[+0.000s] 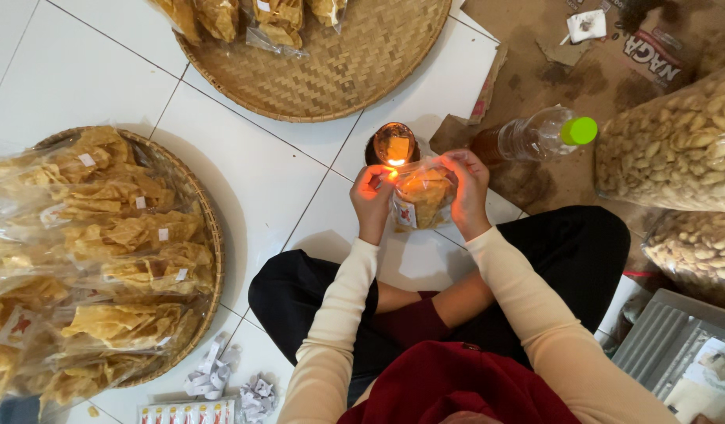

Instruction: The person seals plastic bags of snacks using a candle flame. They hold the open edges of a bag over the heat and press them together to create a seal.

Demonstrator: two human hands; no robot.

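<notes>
My left hand [372,200] and my right hand [466,192] together hold a small clear plastic bag of yellow chips [421,198] above the white tiled floor. The bag's top edge is pinched between my fingers close to a small flame [394,162] that burns at a little round oil lamp [394,143] on the floor just beyond it. The flame lights my fingertips orange. I sit cross-legged in black trousers and cream sleeves.
A round woven tray [186,184] at the left is piled with several sealed chip bags. Another woven tray [354,71] lies at the top. A clear bottle with a green cap [539,135] and big bags of pale crackers [676,149] are at the right. Small paper labels [209,377] lie near my knee.
</notes>
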